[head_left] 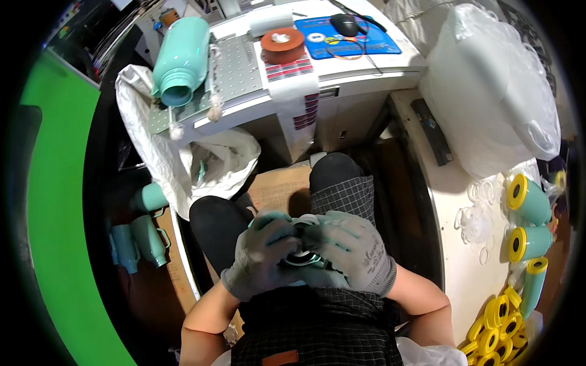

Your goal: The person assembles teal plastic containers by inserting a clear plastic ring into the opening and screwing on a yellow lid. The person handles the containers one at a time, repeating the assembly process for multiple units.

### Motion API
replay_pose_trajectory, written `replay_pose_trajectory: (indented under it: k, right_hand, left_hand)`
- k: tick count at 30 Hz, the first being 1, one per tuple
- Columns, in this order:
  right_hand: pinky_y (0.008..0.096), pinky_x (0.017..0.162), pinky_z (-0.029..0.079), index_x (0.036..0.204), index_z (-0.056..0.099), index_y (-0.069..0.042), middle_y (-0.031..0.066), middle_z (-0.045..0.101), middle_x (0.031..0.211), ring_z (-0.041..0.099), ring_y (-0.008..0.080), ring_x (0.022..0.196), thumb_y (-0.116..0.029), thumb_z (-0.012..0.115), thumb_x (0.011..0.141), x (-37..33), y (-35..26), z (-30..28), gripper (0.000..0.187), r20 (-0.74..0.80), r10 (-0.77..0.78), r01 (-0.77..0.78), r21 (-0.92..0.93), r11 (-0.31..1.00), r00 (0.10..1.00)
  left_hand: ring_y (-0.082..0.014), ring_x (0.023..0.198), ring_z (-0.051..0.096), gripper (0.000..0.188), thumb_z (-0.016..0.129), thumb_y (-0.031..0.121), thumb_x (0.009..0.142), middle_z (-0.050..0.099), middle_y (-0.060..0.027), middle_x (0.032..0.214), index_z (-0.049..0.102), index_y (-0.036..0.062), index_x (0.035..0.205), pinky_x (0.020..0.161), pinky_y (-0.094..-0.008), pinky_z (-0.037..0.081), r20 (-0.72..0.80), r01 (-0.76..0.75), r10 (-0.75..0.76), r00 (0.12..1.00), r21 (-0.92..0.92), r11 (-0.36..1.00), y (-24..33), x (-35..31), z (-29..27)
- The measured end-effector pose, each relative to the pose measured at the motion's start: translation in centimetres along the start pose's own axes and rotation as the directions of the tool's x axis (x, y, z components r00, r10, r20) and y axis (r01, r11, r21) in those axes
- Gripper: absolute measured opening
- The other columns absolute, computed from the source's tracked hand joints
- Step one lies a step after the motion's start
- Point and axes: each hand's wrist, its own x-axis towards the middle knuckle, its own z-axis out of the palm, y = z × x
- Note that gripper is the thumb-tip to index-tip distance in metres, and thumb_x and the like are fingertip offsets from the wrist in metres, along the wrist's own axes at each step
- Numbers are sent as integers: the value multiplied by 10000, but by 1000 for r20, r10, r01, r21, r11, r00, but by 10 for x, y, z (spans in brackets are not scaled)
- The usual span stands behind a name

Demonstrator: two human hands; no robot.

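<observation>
Both of my hands wear grey knit gloves and meet over my lap, closed around a teal flask [318, 278]. My left hand [261, 251] grips its left side near the mouth. Across from it, my right hand [353, 249] wraps the other side, its fingers bent over the top. A shiny metal ring shows between the hands, beside something dark under the fingertips that I cannot make out. Most of the flask is hidden by the gloves and my dark checked apron.
A large teal jug [183, 58] lies on the white bench [244, 110], near an orange tape roll [282, 46] and mouse [344, 25]. A white sack [229, 155] hangs below. Teal jugs [149, 241] stand left; yellow lids [500, 326] and teal flasks [530, 244] lie right.
</observation>
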Motion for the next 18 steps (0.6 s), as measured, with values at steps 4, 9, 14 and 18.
replay_pose_trajectory:
  k: [4,9,14,18]
  right_hand:
    - [442,901,477,1173,697,-146,76,615,1205,610,266,1003,-395,858,782,-1,-23,-7,490,186,125,-113,-74,991,975]
    - [427,765,447,1118,652,-137,92,592,1099,586,267,913,-358,877,763,-6,-19,6,475,241,176,-182,3,983,955]
    - [413,711,464,1073,646,-104,128,610,1091,602,268,859,-327,863,774,-4,-24,24,432,101,139,-132,-71,989,985]
    - [414,667,473,996,671,-83,131,658,1069,615,277,794,-297,865,761,-5,-23,29,372,57,90,-85,-81,993,994]
  left_hand:
    - [-298,958,631,394,909,419,681,649,-46,987,677,120,790,821,-447,537,0,-46,46,999,6,999,-10,-1,-3]
    - [-269,977,616,359,795,441,808,670,-27,987,702,126,953,880,-439,501,107,-170,146,983,259,951,-1,-2,-13]
    - [-250,981,618,263,726,333,854,671,-23,971,716,121,1010,896,-424,498,202,-107,-2,979,527,843,18,14,-30]
    - [-288,992,599,325,788,309,749,641,-66,955,750,137,1023,870,-445,486,446,-135,-94,890,456,879,15,43,-45]
